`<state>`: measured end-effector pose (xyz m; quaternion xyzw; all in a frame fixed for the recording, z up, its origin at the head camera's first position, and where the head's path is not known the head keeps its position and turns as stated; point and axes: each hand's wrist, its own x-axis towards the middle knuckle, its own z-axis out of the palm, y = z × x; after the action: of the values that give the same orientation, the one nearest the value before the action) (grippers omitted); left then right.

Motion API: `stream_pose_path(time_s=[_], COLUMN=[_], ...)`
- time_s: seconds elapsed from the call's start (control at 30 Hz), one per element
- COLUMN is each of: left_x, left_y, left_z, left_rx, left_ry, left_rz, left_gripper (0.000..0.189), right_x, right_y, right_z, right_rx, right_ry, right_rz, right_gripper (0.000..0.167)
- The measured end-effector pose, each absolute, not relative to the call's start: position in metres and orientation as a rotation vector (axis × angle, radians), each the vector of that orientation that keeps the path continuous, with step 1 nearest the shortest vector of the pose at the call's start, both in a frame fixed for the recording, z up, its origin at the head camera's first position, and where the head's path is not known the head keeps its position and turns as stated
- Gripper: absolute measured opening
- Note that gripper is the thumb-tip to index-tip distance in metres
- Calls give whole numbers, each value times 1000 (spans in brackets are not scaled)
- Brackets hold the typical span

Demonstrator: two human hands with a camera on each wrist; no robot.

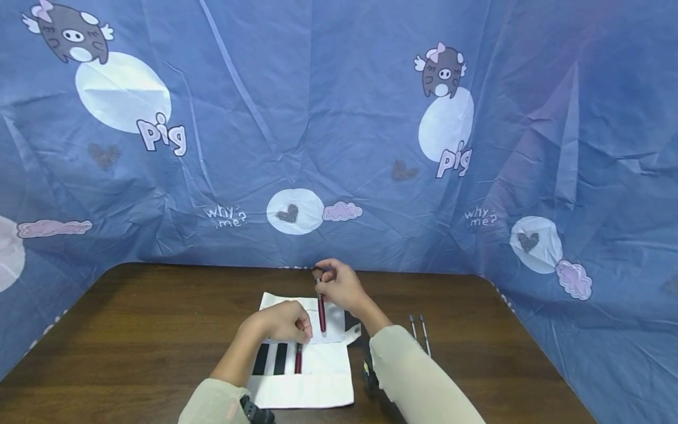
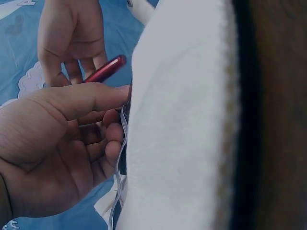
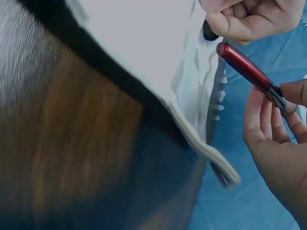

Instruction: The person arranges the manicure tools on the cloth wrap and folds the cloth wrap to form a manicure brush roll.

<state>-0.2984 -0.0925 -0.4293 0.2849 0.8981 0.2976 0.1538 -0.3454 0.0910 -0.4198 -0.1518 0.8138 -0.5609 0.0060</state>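
A white brush roll (image 1: pixel 299 391) with black bands lies unfolded on the table. My right hand (image 1: pixel 341 288) pinches a makeup brush (image 3: pixel 249 69) near its bristles. The brush's glossy red handle points down over the roll's upper part. My left hand (image 1: pixel 283 323) is bent over the roll, and its thumb and curled fingers grip the fabric edge in the left wrist view. Right below those fingertips, a second red-handled brush (image 1: pixel 298 360) stands in the roll, its top hidden by the hand.
Two thin pen-like sticks (image 1: pixel 424 333) with blue ends lie right of the roll, partly behind the right sleeve (image 1: pixel 418 377). A strap (image 1: pixel 352 334) juts from the roll's right side. Behind the brown wooden table (image 1: pixel 175 330) hangs a blue printed cloth (image 1: pixel 339 118).
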Motion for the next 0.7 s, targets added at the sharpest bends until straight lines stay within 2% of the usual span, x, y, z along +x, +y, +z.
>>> stream_pose_path(time_s=[0.33,0.7], left_x=[-300,-298], left_y=[-92,-91], left_z=[-432,-432], left_rx=[857,824], left_ry=[2573,2552], left_rz=[833,853], left_gripper=[13,14], right_x=[-351,-349], right_y=[90,97], right_z=[-441,-456], right_rx=[-283,-182], right_ry=[2386,2274], right_rz=[-1985,-1994], right_gripper=[50,49])
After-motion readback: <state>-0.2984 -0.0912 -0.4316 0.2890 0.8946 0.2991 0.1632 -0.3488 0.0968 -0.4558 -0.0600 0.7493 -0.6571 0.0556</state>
